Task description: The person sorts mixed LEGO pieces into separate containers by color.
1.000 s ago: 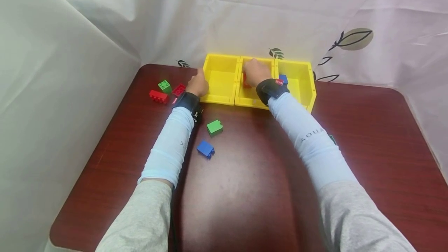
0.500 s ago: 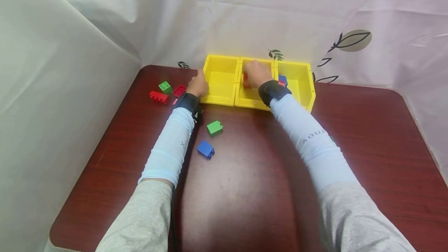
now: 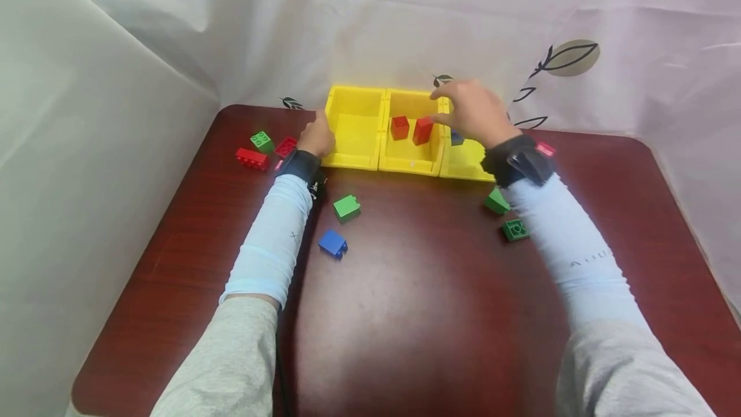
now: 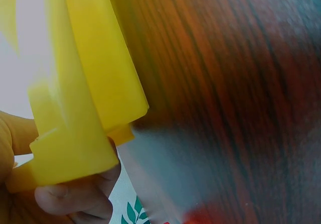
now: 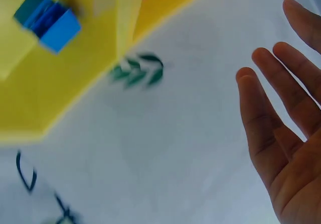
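Note:
Three yellow bins stand joined in a row at the back of the table. My left hand (image 3: 317, 136) grips the outer end of the left bin (image 3: 354, 158); in the left wrist view its fingers (image 4: 75, 199) curl round the yellow wall (image 4: 75, 158). Over the right bin (image 3: 463, 169) hovers my right hand (image 3: 477, 111), fingers spread and holding nothing. Inside the middle bin (image 3: 405, 165) are a red toy brick (image 3: 399, 127) and a taller red brick (image 3: 423, 130), the latter just beside my right fingertips in the head view. A blue brick (image 5: 60, 30) lies in the right bin, partly hidden by the hand.
Left of the bins lie a red brick (image 3: 252, 159), a green brick (image 3: 262, 141) and another red brick (image 3: 286, 147). Nearer are a green brick (image 3: 347, 208) and a blue brick (image 3: 332, 244). Two green bricks (image 3: 515, 230) lie by the right forearm. A patterned white sheet (image 3: 278, 31) hangs behind.
My right hand has come up out of the middle bin and moved right, its fingers opening. Both red bricks there and the green bricks at right now show. The left hand keeps its grip.

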The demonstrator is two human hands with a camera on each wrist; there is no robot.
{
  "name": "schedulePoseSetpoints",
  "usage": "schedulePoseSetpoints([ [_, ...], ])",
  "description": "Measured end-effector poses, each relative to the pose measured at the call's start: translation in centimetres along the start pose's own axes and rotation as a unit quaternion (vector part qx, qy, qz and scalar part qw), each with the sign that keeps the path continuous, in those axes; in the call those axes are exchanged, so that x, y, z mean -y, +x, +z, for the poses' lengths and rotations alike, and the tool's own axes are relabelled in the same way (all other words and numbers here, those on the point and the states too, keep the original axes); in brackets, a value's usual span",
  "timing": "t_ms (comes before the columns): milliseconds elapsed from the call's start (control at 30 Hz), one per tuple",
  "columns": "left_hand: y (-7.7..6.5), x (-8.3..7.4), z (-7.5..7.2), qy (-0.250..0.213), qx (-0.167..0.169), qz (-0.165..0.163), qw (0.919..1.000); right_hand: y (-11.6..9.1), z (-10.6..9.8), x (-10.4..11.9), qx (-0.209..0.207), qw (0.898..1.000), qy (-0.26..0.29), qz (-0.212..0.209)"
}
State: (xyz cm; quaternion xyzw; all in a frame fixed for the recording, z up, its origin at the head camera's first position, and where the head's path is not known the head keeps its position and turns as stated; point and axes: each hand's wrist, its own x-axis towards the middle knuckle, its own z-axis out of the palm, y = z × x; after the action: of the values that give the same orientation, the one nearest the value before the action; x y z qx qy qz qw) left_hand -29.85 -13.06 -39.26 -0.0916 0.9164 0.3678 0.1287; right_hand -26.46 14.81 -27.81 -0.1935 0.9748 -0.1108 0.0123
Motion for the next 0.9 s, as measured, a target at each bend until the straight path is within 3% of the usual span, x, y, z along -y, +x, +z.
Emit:
schedulePoseSetpoints([
  [133,0.2,-0.1,-0.2,0.005,-0.005,0.002,1.0,-3.8,-0.6,-1.3,-0.023,0.999,-0.031,-0.008],
  [267,0.0,-0.4,-0.4,0.005,-0.003,0.008,0.9999,-7.6,0.0,-2.9,-0.035,0.997,-0.063,-0.01],
  [467,-0.3,-0.5,-0.7,0.01,-0.001,0.02,0.9997,-12.4,2.2,-4.7,0.0,0.998,-0.055,0.005],
  [700,-0.4,-0.5,-0.8,0.011,0.013,-0.002,0.9999,-16.5,4.5,-6.8,0.031,0.999,-0.033,0.029],
  [900,-0.4,-0.7,-0.5,0.009,0.008,0.005,0.9999,-18.8,6.6,-9.1,0.041,0.999,-0.013,0.008],
])
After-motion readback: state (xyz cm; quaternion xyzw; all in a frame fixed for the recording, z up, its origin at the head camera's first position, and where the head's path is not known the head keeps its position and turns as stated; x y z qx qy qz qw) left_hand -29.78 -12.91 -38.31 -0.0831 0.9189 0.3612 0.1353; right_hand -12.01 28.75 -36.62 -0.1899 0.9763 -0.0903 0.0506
